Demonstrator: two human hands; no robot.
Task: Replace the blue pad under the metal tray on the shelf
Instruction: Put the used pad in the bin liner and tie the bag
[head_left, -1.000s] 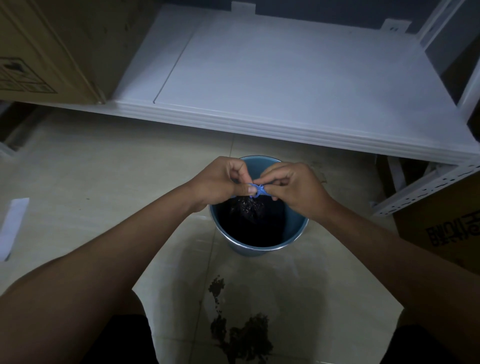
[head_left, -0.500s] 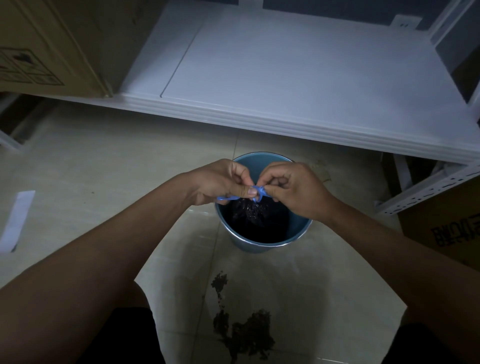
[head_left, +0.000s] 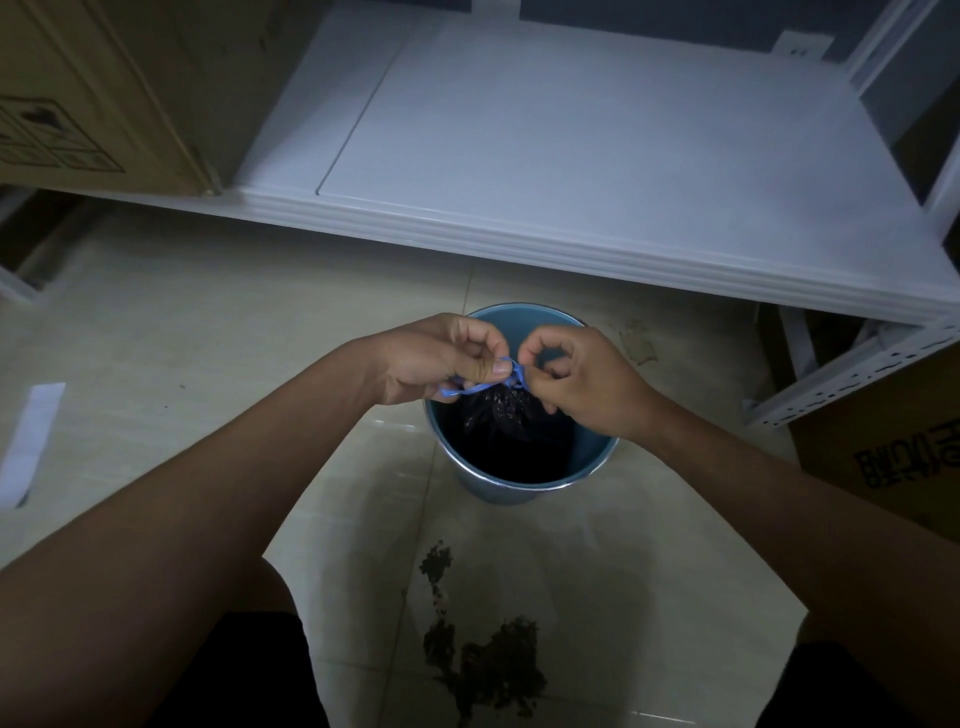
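A person's left hand (head_left: 436, 358) and right hand (head_left: 582, 384) met over a blue bucket (head_left: 519, 467) on the tiled floor (head_left: 208, 332), both pinched shut on a blue drawstring (head_left: 498, 379) gathering a black bag (head_left: 498, 415) inside it. Behind the bucket, the white shelf (head_left: 571, 145) stood bare beside a cardboard box (head_left: 104, 93). Neither blue pad nor metal tray was in view. Dark debris (head_left: 483, 665) lay on the floor nearer the camera.

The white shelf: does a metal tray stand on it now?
No, the white shelf carries only a cardboard box at its left end.
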